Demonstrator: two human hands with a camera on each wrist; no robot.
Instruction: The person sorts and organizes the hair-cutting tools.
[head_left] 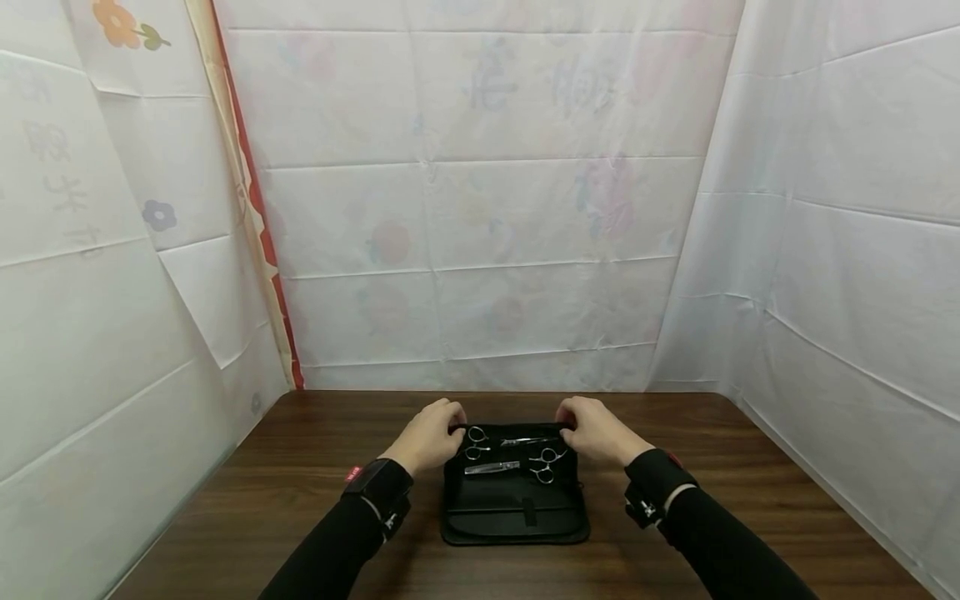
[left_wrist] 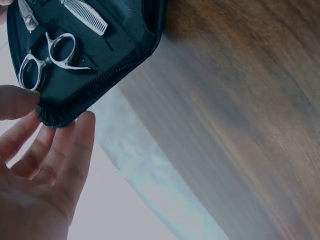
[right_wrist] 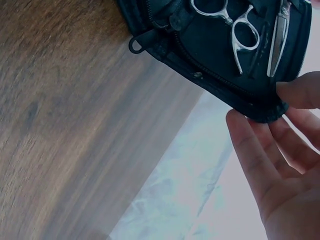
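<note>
A black zippered case (head_left: 487, 502) lies unfolded on the table in front of me. Inside, hair-cutting scissors (head_left: 525, 440) have their finger rings to the left, while thinning shears (head_left: 491, 468) below point the other way, with their toothed blade at the left. My left hand (head_left: 426, 437) pinches the far left corner of the case between thumb and fingers. At the far right corner, my right hand (head_left: 600, 431) does the same. Both wrist views show a thumb on the inner face and fingertips behind the edge. A zipper pull (right_wrist: 143, 41) hangs at the right side.
The brown wooden table (head_left: 660, 517) carries the case near its middle. White patterned sheets form a back wall (head_left: 480, 217), a left wall (head_left: 90, 333) and a right wall (head_left: 855, 250) round the table.
</note>
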